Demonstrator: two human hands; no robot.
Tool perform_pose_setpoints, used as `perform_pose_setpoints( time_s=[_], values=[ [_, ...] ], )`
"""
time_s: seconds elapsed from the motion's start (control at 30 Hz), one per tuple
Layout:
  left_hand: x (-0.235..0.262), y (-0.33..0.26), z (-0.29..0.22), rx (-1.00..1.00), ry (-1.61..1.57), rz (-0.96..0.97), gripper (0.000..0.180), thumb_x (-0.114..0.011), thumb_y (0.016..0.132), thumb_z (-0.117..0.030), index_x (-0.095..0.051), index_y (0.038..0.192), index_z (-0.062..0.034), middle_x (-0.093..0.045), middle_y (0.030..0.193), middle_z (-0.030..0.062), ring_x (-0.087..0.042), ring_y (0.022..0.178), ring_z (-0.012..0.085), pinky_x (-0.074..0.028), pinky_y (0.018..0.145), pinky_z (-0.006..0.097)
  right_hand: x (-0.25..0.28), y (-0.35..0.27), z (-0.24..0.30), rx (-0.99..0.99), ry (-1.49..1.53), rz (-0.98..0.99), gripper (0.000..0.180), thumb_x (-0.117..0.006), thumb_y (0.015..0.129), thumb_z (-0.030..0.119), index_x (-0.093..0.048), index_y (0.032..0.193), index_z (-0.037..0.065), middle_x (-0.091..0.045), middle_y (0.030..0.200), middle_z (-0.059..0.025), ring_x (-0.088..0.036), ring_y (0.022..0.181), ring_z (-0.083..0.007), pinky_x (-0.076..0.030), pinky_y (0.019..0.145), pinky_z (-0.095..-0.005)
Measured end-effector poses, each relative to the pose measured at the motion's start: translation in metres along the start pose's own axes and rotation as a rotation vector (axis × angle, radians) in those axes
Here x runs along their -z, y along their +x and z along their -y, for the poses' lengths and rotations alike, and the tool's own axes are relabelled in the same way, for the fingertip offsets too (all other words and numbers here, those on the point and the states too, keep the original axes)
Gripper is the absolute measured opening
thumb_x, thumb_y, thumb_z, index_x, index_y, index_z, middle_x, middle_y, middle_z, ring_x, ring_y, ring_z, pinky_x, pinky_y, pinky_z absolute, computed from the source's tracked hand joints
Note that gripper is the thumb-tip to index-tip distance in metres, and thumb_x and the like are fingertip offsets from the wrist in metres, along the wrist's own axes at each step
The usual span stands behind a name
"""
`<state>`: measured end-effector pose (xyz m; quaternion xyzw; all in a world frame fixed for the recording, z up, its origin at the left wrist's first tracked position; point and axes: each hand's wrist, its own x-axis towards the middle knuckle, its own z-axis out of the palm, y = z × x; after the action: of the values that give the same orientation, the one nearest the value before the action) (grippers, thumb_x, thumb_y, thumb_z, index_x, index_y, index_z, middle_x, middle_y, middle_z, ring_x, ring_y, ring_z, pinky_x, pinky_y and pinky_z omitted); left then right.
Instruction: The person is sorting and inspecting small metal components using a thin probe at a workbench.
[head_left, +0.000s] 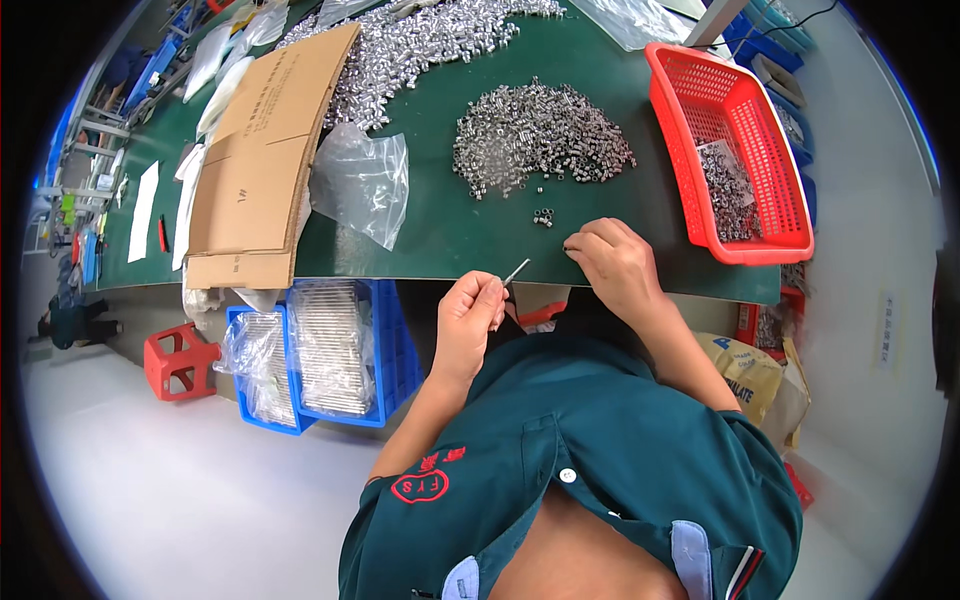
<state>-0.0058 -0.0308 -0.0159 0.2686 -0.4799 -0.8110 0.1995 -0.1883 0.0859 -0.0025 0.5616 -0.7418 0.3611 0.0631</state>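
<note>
At the near edge of the table, my left hand [470, 312] is closed round a thin metal rod [517, 271], whose tip points up and to the right. My right hand [614, 262] is just right of it, above the table edge. Its thumb and fingers are pinched together, and a small dark bit shows at the fingertips, too small to name. Just beyond my hands lies a little cluster of small metal rings [543, 217]. Farther back is a large heap of similar small metal pieces [540, 138].
A red plastic basket [690, 190] holding metal pieces stands at the right. Left of the heap lie a clear plastic bag [362, 185] and a flattened cardboard box [250, 160]. Shinier metal pieces [410, 50] spread behind. Blue crates [375, 350] and a red stool [180, 362] stand below.
</note>
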Motion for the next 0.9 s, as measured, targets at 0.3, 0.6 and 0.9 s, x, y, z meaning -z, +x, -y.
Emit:
perform_pose_setpoints(
  time_s=[0.3, 0.6, 0.9],
  values=[
    [0.0, 0.0, 0.002, -0.004, 0.005, 0.008, 0.02, -0.051, 0.095, -0.018, -0.052, 0.083, -0.0014, -0.043, 0.06, -0.0013, -0.037, 0.052, 0.0055, -0.03, 0.05, 0.02, 0.006, -0.002, 0.003, -0.136, -0.063, 0.005, 0.015, -0.072, 0.066, 0.008, -0.062, 0.077, 0.006, -0.058, 0.076, -0.0065, -0.06, 0.073, -0.0259, -0.049, 0.062, -0.036],
    [-0.005, -0.001, 0.001, 0.017, 0.015, 0.024, 0.019, -0.052, 0.095, -0.017, -0.052, 0.083, -0.0019, -0.044, 0.059, -0.0014, -0.038, 0.053, 0.0054, -0.03, 0.05, 0.02, 0.009, -0.006, -0.001, -0.169, 0.017, 0.016, 0.012, -0.07, 0.07, 0.005, -0.064, 0.08, 0.005, -0.059, 0.076, -0.0069, -0.06, 0.07, -0.0238, -0.049, 0.061, -0.0332],
    [-0.017, -0.002, -0.002, 0.037, 0.122, 0.101, 0.019, -0.051, 0.095, -0.018, -0.053, 0.084, -0.0028, -0.044, 0.06, -0.0027, -0.038, 0.055, 0.0054, -0.031, 0.052, 0.02, 0.011, -0.006, 0.025, -0.747, 1.035, 0.206, 0.01, -0.065, 0.083, 0.005, -0.064, 0.091, -0.001, -0.062, 0.076, -0.0004, -0.056, 0.069, -0.0054, -0.047, 0.063, -0.0207]
  ],
)
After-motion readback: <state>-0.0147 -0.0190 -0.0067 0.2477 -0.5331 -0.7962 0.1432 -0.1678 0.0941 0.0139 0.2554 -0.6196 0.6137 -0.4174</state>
